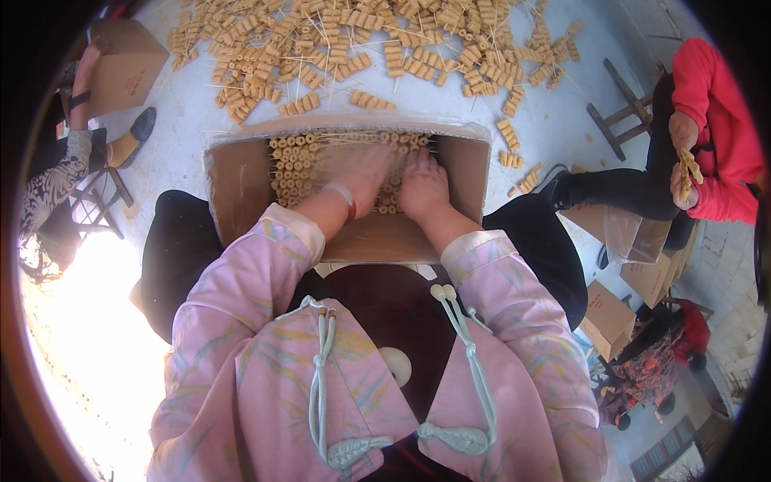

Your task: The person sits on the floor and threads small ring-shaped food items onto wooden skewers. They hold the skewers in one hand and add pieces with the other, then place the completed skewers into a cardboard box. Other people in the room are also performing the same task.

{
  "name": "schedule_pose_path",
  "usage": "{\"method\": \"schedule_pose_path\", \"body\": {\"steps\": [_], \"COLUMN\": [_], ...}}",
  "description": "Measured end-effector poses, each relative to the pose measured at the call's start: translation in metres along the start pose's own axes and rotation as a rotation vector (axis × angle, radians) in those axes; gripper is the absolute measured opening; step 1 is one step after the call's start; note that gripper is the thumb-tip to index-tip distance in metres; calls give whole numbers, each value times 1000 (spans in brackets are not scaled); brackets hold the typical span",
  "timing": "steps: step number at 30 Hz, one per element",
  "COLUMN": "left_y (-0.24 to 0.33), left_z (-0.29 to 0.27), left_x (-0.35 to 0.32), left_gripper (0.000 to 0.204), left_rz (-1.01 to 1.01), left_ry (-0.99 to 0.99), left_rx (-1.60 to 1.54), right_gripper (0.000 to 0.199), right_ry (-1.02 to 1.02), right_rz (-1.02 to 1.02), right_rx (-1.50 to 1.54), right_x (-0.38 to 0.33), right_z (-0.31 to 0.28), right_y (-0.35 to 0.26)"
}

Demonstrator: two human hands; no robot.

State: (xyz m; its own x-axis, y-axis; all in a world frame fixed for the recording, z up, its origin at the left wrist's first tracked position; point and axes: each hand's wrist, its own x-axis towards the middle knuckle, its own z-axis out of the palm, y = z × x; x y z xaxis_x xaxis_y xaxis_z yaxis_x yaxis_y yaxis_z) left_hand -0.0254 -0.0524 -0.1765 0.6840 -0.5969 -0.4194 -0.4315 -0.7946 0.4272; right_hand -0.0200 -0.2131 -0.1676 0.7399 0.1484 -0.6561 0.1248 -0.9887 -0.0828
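An open cardboard box (345, 243) stands between my knees, partly filled with tan, hollow snack rolls (295, 165) packed side by side with their round ends showing. Thin pale sticks show among the rolls near the box's far wall. My right hand (423, 185) rests on the packed rolls at the right, fingers stretched out and flat. Over the rolls left of it is my left hand (361, 175), smeared by motion, with a pale band at the wrist. Its fingers are too blurred to make out, and both hands hide the rolls beneath them.
Beyond the box, a large heap of skewered rolls (385, 48) spreads over the pale surface. At the right, a person in a red top (711, 120) holds some skewered rolls (687, 173). Another person's arm (83, 88) touches a carton (128, 68) at far left. A wooden stool (622, 108) stands far right.
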Motion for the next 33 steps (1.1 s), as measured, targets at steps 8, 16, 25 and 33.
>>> {"method": "schedule_pose_path", "body": {"steps": [8,16,25,33], "left_y": [3,-9,-10,-23], "left_z": [-19,-84,-197,-177], "left_x": [-4,-42,-198,-192], "left_gripper": [69,50,37,37], "left_rz": [-3,-82,-46,-8], "left_ry": [-41,77,699,1027], "left_rx": [-38,-485,-873,-221], "right_gripper": [69,62,60,20], "right_ry": [35,71,194,253], "right_rz": [-4,-45,-175,-234], "right_rx": [-11,-52,-89,-26], "right_x": [-4,13,-6,-45], "right_z": [0,-7,-1,-13], "right_y": [-2,11,1,9]}}
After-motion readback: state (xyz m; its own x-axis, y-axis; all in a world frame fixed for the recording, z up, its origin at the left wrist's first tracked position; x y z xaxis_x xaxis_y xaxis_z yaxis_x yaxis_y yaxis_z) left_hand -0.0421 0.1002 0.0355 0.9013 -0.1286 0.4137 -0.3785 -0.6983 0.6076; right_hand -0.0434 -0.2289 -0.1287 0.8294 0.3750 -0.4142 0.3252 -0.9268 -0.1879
